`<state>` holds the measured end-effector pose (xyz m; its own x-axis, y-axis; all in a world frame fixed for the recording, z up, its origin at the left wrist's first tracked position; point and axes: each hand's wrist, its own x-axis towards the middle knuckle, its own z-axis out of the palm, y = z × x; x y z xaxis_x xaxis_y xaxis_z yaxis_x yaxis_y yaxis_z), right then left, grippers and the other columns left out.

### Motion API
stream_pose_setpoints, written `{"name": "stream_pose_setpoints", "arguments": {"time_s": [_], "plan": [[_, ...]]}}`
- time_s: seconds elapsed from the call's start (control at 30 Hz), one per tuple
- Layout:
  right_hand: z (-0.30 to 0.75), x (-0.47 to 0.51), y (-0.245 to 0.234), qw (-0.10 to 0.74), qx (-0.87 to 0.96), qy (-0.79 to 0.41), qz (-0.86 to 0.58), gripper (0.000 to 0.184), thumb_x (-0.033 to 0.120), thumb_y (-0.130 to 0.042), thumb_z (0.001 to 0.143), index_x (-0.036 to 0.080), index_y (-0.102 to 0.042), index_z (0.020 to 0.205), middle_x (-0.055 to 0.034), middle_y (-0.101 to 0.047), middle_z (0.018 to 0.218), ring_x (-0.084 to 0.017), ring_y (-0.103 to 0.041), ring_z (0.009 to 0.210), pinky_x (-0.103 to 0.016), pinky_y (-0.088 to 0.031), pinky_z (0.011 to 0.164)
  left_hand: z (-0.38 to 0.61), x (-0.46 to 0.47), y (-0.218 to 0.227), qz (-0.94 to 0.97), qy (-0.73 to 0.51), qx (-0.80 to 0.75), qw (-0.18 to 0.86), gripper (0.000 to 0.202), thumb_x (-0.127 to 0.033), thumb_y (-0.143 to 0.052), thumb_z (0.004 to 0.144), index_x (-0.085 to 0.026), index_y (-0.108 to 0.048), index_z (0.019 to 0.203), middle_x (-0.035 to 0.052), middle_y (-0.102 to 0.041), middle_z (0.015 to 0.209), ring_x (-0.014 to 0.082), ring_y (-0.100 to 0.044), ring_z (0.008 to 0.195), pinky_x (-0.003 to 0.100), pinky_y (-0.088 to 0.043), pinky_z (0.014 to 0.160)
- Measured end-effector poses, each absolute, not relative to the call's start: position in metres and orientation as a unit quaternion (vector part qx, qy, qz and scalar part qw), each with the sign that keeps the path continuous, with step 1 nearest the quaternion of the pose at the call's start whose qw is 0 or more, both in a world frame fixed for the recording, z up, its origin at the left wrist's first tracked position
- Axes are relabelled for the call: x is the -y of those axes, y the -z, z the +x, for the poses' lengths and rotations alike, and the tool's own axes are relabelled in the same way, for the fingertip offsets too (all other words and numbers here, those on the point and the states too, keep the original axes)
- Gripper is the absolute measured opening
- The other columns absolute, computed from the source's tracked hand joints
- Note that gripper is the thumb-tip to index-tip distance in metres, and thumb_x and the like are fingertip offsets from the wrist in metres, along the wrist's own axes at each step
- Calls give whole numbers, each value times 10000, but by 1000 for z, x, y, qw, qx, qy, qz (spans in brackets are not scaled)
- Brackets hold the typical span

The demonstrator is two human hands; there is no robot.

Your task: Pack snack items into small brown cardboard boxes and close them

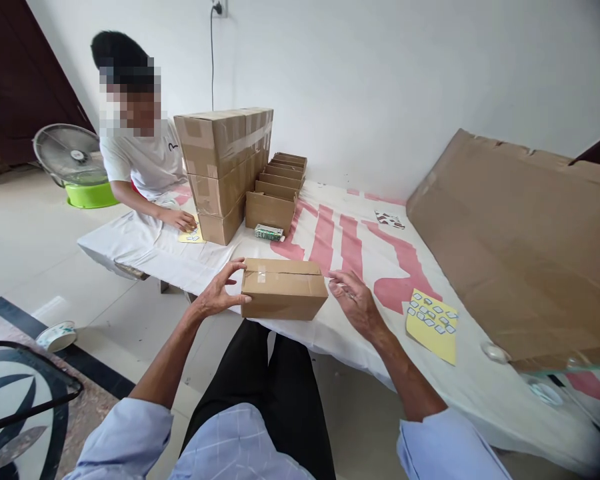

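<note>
A small closed cardboard box [284, 300] rests at the table's front edge before me. A short strip of clear tape [261, 274] lies across the left part of its top seam. My left hand [223, 291] grips the box's left end, thumb on the near side and fingers at the top corner. Just off the right end is my right hand [354, 300], its fingers bent and drawn together. Something small and shiny may be between them, too small to make out. Beyond the box lies a green-and-white printed carton [269, 232].
Taped boxes [230, 147] stand stacked at the back left, beside a row of open boxes [275, 207]. A person [145, 160] sits behind the stack, one hand on a yellow sheet [193, 233]. Another yellow sheet with stickers [433, 323] and a large cardboard sheet [520, 247] are right.
</note>
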<state>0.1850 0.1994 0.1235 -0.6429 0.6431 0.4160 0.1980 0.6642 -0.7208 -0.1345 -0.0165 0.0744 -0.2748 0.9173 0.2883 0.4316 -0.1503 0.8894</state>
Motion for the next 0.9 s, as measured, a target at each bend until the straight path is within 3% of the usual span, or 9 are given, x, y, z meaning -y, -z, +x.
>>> {"name": "stream_pose_setpoints", "arguments": {"time_s": [0.27,0.4,0.5,0.57,0.63,0.73,0.8,0.9], "plan": [[167,-168,-117,347,893,-208,-197,171,391,-662,1016,247,-727,1082,-112,-721,1160,-316,-686,1138,-512,-585,1020,-131,12,-83,553,-512,-610,246,625,-553,-888,810,-291,-628,1314,147,-408,1758,406,-489,1560,524,-569,1086],[181,-165,-115,346,898,-199,-186,207,403,-610,1057,258,-705,1170,-111,-693,1222,-294,-688,1156,-457,-611,970,-130,7,-83,539,-540,-592,260,509,-567,-870,820,-268,-663,1175,150,-415,1749,396,-458,1585,535,-541,1131],[210,-183,-106,333,890,-162,-264,277,413,-527,1094,244,-679,1254,-133,-664,1286,-289,-681,1170,-421,-616,907,-131,0,-81,526,-552,-591,263,431,-565,-847,830,-252,-652,1054,148,-426,1743,401,-419,1613,552,-522,1147],[235,-199,-96,261,889,-85,-366,275,388,-536,1081,216,-684,1236,-157,-671,1259,-320,-661,1199,-434,-586,923,-130,-2,-79,525,-555,-590,262,408,-541,-846,825,-250,-637,1019,141,-436,1738,395,-437,1601,547,-522,1144],[258,-210,-83,130,879,-17,-458,264,369,-581,1056,186,-690,1213,-178,-681,1237,-349,-645,1220,-433,-548,927,-128,-3,-77,524,-563,-584,259,386,-517,-836,831,-251,-621,1011,137,-458,1719,382,-469,1578,528,-535,1132],[278,-214,-64,-31,856,1,-517,279,377,-578,1075,162,-681,1219,-181,-679,1262,-338,-652,1223,-390,-506,893,-122,0,-74,520,-573,-584,247,370,-495,-829,842,-255,-610,1020,133,-478,1701,373,-474,1573,506,-547,1120],[281,-211,-53,-60,854,1,-518,273,362,-543,1096,154,-675,1213,-175,-680,1266,-325,-651,1233,-372,-487,880,-119,3,-73,523,-574,-582,240,368,-489,-832,848,-257,-623,1043,133,-469,1706,370,-455,1589,499,-545,1126],[278,-210,-46,-16,859,12,-512,244,301,-516,1080,135,-680,1154,-188,-695,1214,-329,-657,1188,-375,-475,849,-116,6,-73,528,-573,-580,237,378,-500,-833,855,-252,-642,1066,146,-459,1708,372,-435,1603,492,-545,1127]]}}
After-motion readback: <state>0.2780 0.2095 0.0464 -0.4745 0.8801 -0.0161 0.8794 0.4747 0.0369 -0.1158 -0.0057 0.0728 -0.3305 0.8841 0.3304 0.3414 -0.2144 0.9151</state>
